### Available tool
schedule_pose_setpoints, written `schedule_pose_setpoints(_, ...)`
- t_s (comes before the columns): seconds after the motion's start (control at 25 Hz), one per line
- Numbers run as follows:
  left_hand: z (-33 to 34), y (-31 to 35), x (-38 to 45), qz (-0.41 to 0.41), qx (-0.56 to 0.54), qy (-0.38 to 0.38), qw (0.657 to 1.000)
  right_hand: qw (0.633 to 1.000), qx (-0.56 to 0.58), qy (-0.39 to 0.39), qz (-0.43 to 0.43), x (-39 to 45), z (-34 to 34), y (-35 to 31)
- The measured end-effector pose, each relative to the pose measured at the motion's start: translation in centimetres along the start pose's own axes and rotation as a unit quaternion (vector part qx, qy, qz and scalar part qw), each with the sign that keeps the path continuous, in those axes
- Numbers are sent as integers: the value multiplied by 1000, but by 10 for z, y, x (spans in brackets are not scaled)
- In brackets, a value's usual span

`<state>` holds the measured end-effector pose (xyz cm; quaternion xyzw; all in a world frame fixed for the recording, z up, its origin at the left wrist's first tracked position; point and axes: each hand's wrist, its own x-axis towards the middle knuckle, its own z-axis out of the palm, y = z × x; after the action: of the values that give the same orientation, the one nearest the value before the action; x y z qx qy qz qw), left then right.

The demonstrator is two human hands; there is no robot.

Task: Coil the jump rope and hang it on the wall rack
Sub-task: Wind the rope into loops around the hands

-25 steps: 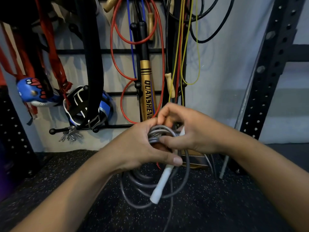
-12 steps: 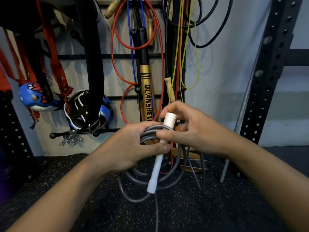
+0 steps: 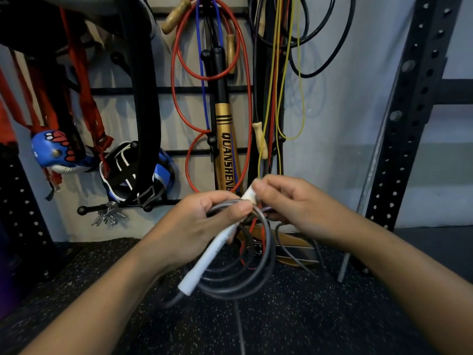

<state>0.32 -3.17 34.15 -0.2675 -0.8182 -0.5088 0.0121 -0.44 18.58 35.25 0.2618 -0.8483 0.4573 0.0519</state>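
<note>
The grey jump rope (image 3: 238, 283) hangs in loose loops in front of the person, gathered at the top in the left hand (image 3: 197, 226). That hand's fingers (image 3: 239, 208) are clenched around the bundled strands, thumb pressed over them. A white handle (image 3: 204, 265) slants down and to the left from under that grip, its lower end lying across the loops. One strand trails from the coil down toward the speckled black floor (image 3: 294, 316).

The right hand (image 3: 289, 203) sits just beside the left, its fingers (image 3: 261, 187) pinching the end of a second white handle (image 3: 249, 194) right above the gathered strands.

Behind the hands stands the wall rack (image 3: 179, 89), its black bars and pegs carrying a red rope (image 3: 174, 80), a yellow rope (image 3: 302, 98), a gold bat (image 3: 225, 149) and a wide black belt (image 3: 146, 98). A bunch of keys (image 3: 108, 216) dangles from a lower peg.
</note>
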Motion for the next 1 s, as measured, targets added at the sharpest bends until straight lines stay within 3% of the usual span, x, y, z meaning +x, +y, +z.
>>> schedule_pose_setpoints(0.12, -4, 1, 1, -9, -38, 29, 999, 996, 78, -43, 19, -5, -10, 0)
schedule_pose_setpoints(0.32, -12, 1, 3, -24, -86, 70, 994, 998, 49, -3, 28, -4, -17, -1)
schedule_pose_setpoints(0.52, -12, -4, 3, -35, -115, 67, 991, 996, -74, -25, 44, 0, -16, -1)
schedule_pose_setpoints(0.64, -7, -2, 3, -35, -87, 70, 993, 979, -201, 33, 10, 3, -14, -1)
schedule_pose_setpoints(0.72, -5, -1, 4, -29, -77, 79, 993, 986, -159, 43, 26, 3, -12, -3)
schedule_pose_setpoints(0.84, -4, 2, 5, -13, -69, 80, 994, 994, 7, 46, 101, 4, -3, -9)
schedule_pose_setpoints(1.0, -3, 3, 6, 7, -41, 71, 997, 991, -82, 74, 73, 4, 1, -9)
